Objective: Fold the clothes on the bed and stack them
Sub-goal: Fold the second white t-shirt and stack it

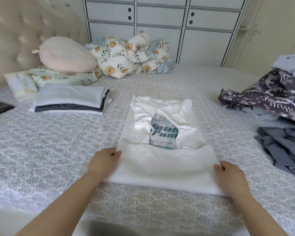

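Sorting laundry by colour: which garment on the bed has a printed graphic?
The white T-shirt held by both hands, with teal lettering; the folded stack is plain.

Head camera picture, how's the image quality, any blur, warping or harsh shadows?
Head view: soft, even daylight, no hard shadows or glare; wide-angle warping bends the wardrobe lines and the bed edges; the white T-shirt print is readable but soft; the left hand and right hand gripping its hem look slightly smeared; a dark blurred patch sits at the bottom edge.
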